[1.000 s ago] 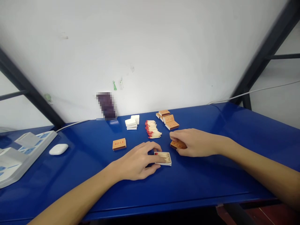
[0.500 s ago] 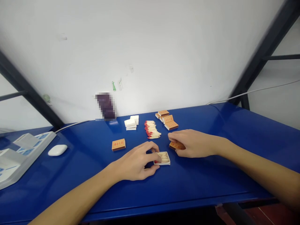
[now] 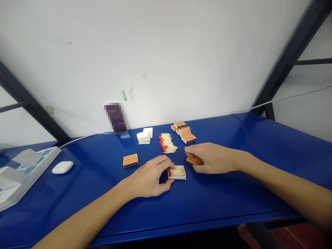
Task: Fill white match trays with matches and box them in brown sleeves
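My left hand (image 3: 151, 178) has its thumb and fingers around the left end of a white matchbox tray (image 3: 179, 178). Red-tipped matches (image 3: 177, 172) lie side by side inside the tray. To the right, my right hand (image 3: 212, 157) is closed on an orange matchbox cover (image 3: 194, 160) resting on the table; the hand hides part of it, and I cannot see whether it is hollow. Beyond the tray lies a loose pile of matches (image 3: 168, 143), red heads to the left. Another orange matchbox (image 3: 130, 160) lies left of my left hand.
Small white trays (image 3: 143, 136) are stacked behind, left of the match pile. Several orange matchbox covers (image 3: 185, 131) lie heaped behind on the right. A white rounded case (image 3: 62, 167) and a white power strip (image 3: 33, 176) are on the blue table's (image 3: 220, 200) left side.
The fingers of my left hand have moved off the matches to the tray's left end, so more match heads show. My right hand has stayed on the orange cover.
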`<state>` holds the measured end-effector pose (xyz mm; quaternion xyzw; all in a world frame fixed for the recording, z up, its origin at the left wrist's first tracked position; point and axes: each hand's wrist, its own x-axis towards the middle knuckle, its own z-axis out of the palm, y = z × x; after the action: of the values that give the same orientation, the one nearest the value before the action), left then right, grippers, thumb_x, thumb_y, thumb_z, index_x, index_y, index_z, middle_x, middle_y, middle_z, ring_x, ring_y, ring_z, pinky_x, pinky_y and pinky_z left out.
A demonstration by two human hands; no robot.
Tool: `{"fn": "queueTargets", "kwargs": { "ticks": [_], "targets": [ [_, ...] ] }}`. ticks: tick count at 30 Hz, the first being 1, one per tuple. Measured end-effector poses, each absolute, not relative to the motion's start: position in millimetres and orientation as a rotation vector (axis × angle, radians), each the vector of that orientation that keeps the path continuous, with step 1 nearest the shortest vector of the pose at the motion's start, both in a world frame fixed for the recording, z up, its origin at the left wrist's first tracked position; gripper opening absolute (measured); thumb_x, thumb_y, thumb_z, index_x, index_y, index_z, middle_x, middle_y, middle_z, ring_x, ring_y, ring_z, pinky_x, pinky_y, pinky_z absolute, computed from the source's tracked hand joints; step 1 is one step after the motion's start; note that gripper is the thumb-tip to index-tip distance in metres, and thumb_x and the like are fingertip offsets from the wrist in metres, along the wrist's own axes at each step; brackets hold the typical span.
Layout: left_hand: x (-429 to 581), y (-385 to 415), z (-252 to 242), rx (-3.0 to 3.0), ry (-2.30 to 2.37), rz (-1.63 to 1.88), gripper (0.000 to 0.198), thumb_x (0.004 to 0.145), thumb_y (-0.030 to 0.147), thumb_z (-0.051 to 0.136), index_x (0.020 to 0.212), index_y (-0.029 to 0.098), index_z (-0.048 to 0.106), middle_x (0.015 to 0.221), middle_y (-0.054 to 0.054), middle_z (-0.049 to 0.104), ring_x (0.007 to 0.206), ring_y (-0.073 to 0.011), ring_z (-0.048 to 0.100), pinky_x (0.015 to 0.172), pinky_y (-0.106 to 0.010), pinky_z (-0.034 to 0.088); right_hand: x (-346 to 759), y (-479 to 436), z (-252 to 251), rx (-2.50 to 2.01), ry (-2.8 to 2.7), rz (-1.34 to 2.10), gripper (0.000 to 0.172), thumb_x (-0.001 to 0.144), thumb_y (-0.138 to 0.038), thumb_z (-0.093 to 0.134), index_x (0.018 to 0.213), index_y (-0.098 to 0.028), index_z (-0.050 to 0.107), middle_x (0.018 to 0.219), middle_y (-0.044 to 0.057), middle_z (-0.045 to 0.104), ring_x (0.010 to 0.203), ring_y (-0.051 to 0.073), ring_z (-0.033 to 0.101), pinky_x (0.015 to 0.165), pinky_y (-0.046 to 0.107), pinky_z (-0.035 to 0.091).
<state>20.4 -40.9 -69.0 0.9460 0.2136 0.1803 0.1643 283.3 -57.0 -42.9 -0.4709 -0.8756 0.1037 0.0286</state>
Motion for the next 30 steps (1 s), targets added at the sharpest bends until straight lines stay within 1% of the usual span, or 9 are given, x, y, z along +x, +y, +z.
{"fn": "queueTargets", "kwargs": {
  "ticks": [4,7,11,13,16,19,22,26,30],
  "targets": [
    [20.9,-41.7,-67.1,2.724,0.621,0.486,0.034,0.088,0.025,0.06,0.121,0.018,0.061,0.111,-0.008,0.058,0.098,-0.0193,0.059,0.089,-0.032,0.053,282.6,-57.4,-41.7,-1.449,-2.701,0.332,0.021,0.078,-0.027,0.054,0.074,-0.023,0.034,0.072,-0.002,0.053,0.058,0.016,0.046,0.054,0.028,0.027],
    [20.7,-42.3,-64.7,2.713,0.615,0.475,0.031,0.088,0.024,0.061,0.118,0.02,0.064,0.109,-0.007,0.057,0.094,-0.0181,0.059,0.084,-0.031,0.054,281.6,-58.7,-40.1,-1.418,-2.686,0.381,0.016,0.076,-0.024,0.056,0.082,-0.023,0.042,0.076,-0.002,0.057,0.062,0.017,0.05,0.056,0.028,0.03],
    [19.5,-41.6,-63.1,2.715,0.571,0.467,0.024,0.089,0.022,0.06,0.112,0.021,0.067,0.109,-0.007,0.056,0.094,-0.0178,0.058,0.081,-0.03,0.053,281.4,-60.5,-38.5,-1.35,-2.673,0.494,0.045,0.072,-0.021,0.06,0.115,-0.025,0.047,0.088,0.001,0.064,0.072,0.02,0.058,0.063,0.03,0.037],
    [19.2,-41.2,-63.1,2.722,0.551,0.469,0.022,0.09,0.022,0.058,0.111,0.021,0.067,0.11,-0.007,0.056,0.094,-0.0179,0.058,0.082,-0.03,0.053,281.7,-60.9,-38.5,-1.306,-2.687,0.504,0.051,0.072,-0.021,0.061,0.12,-0.024,0.048,0.097,0.004,0.065,0.079,0.022,0.059,0.068,0.031,0.04],
    [19.6,-41.2,-63.4,2.716,0.562,0.465,0.027,0.09,0.023,0.059,0.117,0.022,0.065,0.109,-0.007,0.057,0.095,-0.0184,0.058,0.085,-0.031,0.053,281.3,-61.3,-39.2,-1.265,-2.704,0.504,0.047,0.071,-0.02,0.061,0.117,-0.022,0.051,0.102,0.005,0.063,0.085,0.023,0.059,0.073,0.032,0.041],
    [20.1,-41.6,-63.7,2.692,0.58,0.471,0.033,0.09,0.023,0.06,0.123,0.021,0.063,0.11,-0.007,0.056,0.097,-0.0182,0.057,0.086,-0.031,0.053,279.7,-61.9,-39.5,-1.269,-2.705,0.517,0.038,0.069,-0.02,0.061,0.106,-0.021,0.053,0.096,0.003,0.061,0.079,0.02,0.056,0.069,0.031,0.04],
    [19.9,-41.2,-64.3,2.674,0.578,0.461,0.03,0.091,0.023,0.059,0.12,0.021,0.065,0.11,-0.007,0.055,0.096,-0.0174,0.058,0.085,-0.029,0.053,278.2,-62.1,-39.3,-1.259,-2.706,0.521,0.03,0.068,-0.02,0.06,0.098,-0.021,0.052,0.091,0.002,0.058,0.074,0.018,0.053,0.066,0.029,0.039],
    [19.1,-39.6,-66.0,2.646,0.595,0.465,0.026,0.092,0.025,0.059,0.117,0.021,0.065,0.109,-0.006,0.055,0.091,-0.0159,0.058,0.078,-0.028,0.053,277.8,-61.9,-40.9,-1.211,-2.714,0.51,0.03,0.068,-0.019,0.059,0.097,-0.021,0.052,0.09,0.002,0.058,0.075,0.018,0.052,0.067,0.029,0.038],
    [18.9,-39.1,-66.8,2.633,0.578,0.477,0.025,0.092,0.025,0.059,0.116,0.021,0.065,0.109,-0.006,0.055,0.092,-0.0164,0.058,0.08,-0.028,0.053,278.4,-61.9,-45.3,-1.156,-2.7,0.511,0.03,0.069,-0.02,0.06,0.098,-0.02,0.053,0.091,0.002,0.059,0.077,0.019,0.054,0.069,0.029,0.039]
  ]
}}
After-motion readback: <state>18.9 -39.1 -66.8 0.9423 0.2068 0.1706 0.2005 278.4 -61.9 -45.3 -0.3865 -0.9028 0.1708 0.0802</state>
